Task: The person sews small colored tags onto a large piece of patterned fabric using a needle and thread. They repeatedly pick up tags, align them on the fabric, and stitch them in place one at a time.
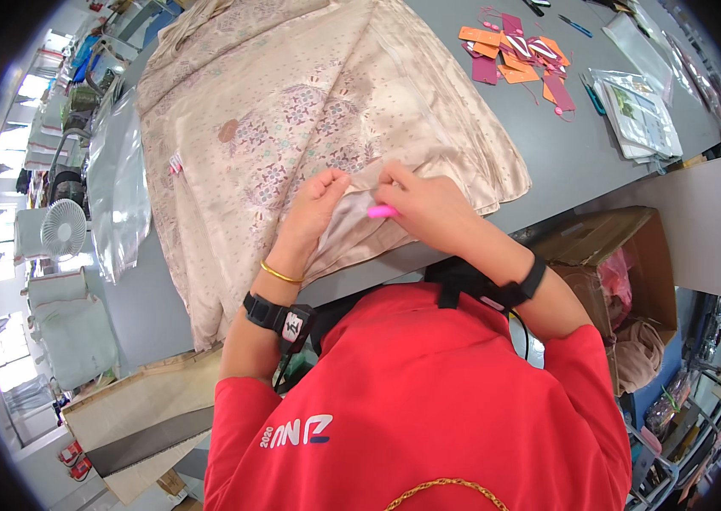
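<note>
A beige satin garment [352,102] with a purple and grey floral print is spread over the grey table, its near edge hanging over the front. My left hand [316,201] pinches a raised fold of this cloth between thumb and fingers. Close by on the right, my right hand [424,204] has its fingers bent and closed at the same fold. From under its fingers sticks out a bright pink tool handle [382,211]; the rest of that tool is hidden in the hand. Between the hands the paler inner side of the cloth shows.
Orange and maroon hang tags [518,55] with cords lie at the far right of the table [463,17]. Beyond them are a blue-handled tool [576,26] and clear bags with printed cards [637,115]. Clear plastic [122,187] lies left; a cardboard box [654,272] stands below right.
</note>
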`<action>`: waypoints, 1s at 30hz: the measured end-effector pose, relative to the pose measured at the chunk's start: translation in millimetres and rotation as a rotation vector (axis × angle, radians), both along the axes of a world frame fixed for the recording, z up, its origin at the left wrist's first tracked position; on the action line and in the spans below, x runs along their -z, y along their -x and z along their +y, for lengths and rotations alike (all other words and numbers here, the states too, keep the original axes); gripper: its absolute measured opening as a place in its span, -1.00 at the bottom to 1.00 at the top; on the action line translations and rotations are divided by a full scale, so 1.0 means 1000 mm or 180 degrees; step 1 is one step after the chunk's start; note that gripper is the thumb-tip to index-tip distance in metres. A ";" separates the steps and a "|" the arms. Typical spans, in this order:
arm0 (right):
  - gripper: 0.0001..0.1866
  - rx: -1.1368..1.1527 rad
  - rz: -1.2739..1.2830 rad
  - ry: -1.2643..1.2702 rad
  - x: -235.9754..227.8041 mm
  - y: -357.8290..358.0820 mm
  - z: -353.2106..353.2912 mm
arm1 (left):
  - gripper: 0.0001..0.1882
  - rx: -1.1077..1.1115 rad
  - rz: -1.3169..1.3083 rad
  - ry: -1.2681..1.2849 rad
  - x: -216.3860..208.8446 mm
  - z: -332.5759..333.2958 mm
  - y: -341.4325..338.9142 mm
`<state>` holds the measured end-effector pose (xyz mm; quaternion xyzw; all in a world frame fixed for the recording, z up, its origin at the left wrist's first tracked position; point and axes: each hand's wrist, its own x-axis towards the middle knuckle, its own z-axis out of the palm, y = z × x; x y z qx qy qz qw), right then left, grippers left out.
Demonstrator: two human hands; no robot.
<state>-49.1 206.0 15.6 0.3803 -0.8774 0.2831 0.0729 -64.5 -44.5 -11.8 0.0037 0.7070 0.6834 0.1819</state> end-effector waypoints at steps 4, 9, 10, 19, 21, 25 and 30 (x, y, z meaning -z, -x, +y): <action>-0.83 -0.0260 0.0307 -0.0382 -0.009 -0.041 0.029 | -0.86 0.0041 0.1119 0.2187 -0.017 0.010 -0.010; -0.86 0.0070 0.0032 -0.0224 0.001 -0.053 0.041 | -0.75 0.0676 0.3347 0.2480 -0.039 0.032 -0.024; -0.86 0.0136 -0.0137 -0.0045 0.004 -0.052 0.041 | -0.76 0.0942 0.2971 0.1999 -0.041 0.037 -0.029; -0.74 0.1110 -0.0831 0.0637 0.024 0.019 0.079 | -0.85 0.0877 0.0394 0.1259 -0.022 0.048 -0.029; -0.56 0.2101 -0.0772 0.0365 0.029 0.069 0.106 | -0.82 0.0906 0.0409 0.1359 -0.020 0.046 -0.028; -0.51 0.2747 0.0190 -0.0097 0.042 0.152 0.134 | -0.84 0.0917 0.1029 0.1830 -0.022 0.050 -0.027; -0.56 0.2219 0.0265 -0.1416 0.042 0.197 0.146 | -0.88 0.0800 0.1697 0.2013 -0.030 0.054 -0.021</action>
